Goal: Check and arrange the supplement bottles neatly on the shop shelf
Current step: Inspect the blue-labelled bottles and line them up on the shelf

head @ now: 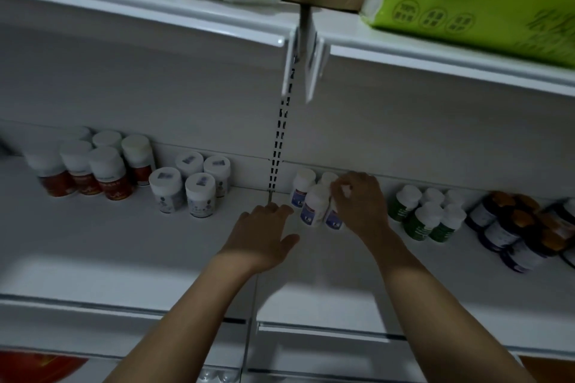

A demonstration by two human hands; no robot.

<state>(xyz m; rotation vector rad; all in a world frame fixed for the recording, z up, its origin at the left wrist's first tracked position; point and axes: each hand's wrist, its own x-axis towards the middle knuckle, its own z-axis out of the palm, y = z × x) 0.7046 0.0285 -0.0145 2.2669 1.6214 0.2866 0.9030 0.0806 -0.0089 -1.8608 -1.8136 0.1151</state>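
Closest in, the left hand lies flat and spread on the shelf, holding nothing, just left of the purple-label bottles. I'd use it to steady that cluster. Right hand is curled over the top of the rightmost bottle there; nudge gently, labels out. Green-label bottles sit further right.

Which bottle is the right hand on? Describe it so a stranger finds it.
Follow the slotted upright down to the shelf. Just right of it stands a cluster of white bottles with blue-purple labels. The right hand covers the rightmost bottle; only its lower label shows.
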